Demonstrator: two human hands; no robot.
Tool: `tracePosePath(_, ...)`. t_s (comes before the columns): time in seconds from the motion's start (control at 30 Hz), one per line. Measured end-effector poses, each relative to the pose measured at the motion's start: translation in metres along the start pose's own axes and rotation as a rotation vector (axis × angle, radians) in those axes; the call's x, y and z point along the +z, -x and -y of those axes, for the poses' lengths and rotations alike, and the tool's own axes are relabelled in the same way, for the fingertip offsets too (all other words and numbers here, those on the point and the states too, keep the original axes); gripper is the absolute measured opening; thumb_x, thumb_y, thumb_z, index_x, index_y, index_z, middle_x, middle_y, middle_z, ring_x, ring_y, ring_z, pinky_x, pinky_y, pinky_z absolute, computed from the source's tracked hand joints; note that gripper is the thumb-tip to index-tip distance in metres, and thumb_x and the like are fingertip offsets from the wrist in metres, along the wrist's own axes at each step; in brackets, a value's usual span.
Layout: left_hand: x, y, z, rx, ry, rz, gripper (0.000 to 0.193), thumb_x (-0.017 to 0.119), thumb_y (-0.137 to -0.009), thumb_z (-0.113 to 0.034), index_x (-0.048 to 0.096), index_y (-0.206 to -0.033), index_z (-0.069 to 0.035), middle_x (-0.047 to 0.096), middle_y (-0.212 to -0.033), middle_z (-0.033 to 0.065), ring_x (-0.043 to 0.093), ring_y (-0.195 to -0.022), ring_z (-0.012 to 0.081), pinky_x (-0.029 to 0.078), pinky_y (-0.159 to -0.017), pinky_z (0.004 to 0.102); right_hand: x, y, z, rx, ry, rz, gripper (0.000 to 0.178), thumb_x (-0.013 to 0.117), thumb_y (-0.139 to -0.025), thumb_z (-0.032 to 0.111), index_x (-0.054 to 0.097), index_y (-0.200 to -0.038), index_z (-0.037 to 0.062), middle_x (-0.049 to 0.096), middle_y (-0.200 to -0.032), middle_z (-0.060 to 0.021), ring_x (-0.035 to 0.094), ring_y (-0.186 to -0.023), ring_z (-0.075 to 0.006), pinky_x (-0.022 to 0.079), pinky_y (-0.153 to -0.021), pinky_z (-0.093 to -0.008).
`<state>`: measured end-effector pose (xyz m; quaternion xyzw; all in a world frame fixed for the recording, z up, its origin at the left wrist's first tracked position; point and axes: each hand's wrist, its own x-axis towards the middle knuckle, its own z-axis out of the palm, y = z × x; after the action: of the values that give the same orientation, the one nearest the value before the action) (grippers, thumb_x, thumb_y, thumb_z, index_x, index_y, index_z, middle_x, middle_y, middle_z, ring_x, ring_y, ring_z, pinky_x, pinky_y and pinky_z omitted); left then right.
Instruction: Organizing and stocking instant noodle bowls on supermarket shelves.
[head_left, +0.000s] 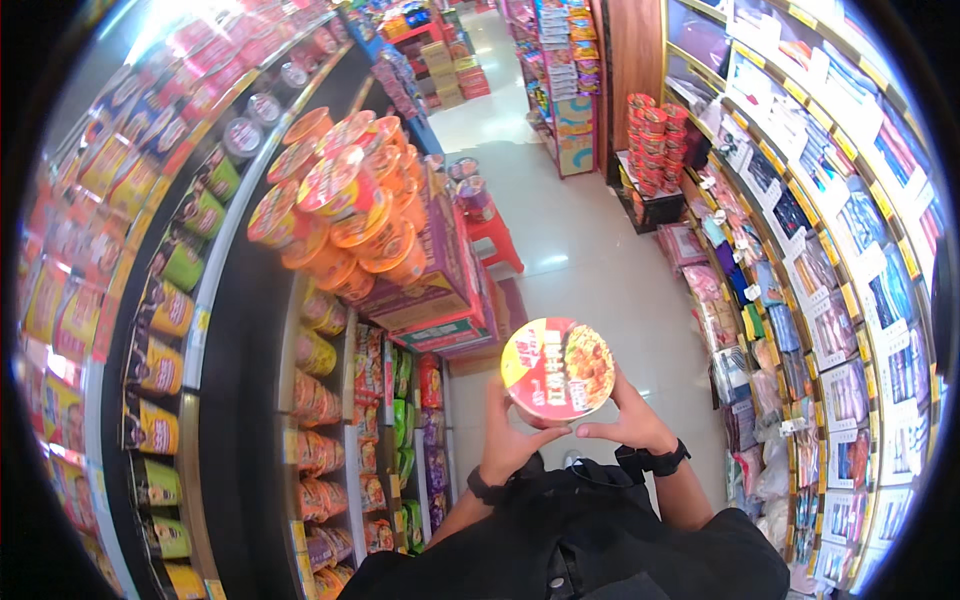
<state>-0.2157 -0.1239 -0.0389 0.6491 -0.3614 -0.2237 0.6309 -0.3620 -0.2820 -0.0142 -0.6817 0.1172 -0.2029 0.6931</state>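
Note:
An instant noodle tub [556,372] is held up in front of my chest, its round red and yellow lid facing up with a picture of noodles on it. My left hand [512,428] grips the tub's left side, and my right hand [632,420] grips its right side. Both thumbs point toward each other along the near rim. The tub hides most of my other fingers. Dark bands circle both wrists.
Left of me, shelves [200,340] carry noodle tubs and packets. Orange noodle tubs [350,200] are stacked on cartons [430,270], with a red stool [494,240] beyond. Packaged textiles fill the right shelves [830,330]. Red tubs [655,145] stand farther down the tiled aisle [570,240].

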Motion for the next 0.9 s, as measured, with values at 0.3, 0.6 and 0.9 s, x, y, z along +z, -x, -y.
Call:
tracePosePath(0.3,0.013,-0.084,0.033,-0.099,0.063,0.142,0.095,0.087,-0.076,-0.024,0.032,-0.149,-0.002,0.046,-0.143,0.0133,0.045,-0.132,0.0225,0.047,-0.102,0.0404,-0.038,-0.052,-0.049,0.099,-0.071,-0.196,0.096,0.090,-0.072,0.021,0.033,-0.147,0.0017,0.048,-0.143,-0.0116,0.046,-0.133,-0.0218,0.037,-0.112,-0.0383)
tracePosePath(0.6,-0.014,-0.247,0.088,0.094,0.214,0.169,0.094,0.087,-0.076,-0.030,0.034,-0.150,-0.010,0.054,-0.137,0.0097,0.054,-0.120,0.0194,0.045,-0.102,0.0389,-0.046,-0.174,0.025,0.089,-0.037,-0.135,0.079,0.077,-0.083,0.016,0.034,-0.148,0.0015,0.047,-0.143,-0.0135,0.047,-0.130,-0.0252,0.039,-0.109,-0.0373)
tracePosePath(0.9,-0.042,-0.343,0.055,0.275,0.046,-0.063,0.082,0.081,-0.082,-0.028,0.038,-0.148,-0.003,0.048,-0.144,0.0145,0.044,-0.135,0.0249,0.036,-0.111,0.0395,-0.100,-0.328,-0.047,-0.046,-0.122,-0.149,0.095,0.088,-0.069,0.002,0.033,-0.146,0.0011,0.045,-0.143,-0.0108,0.047,-0.132,-0.0216,0.040,-0.111,-0.0382)
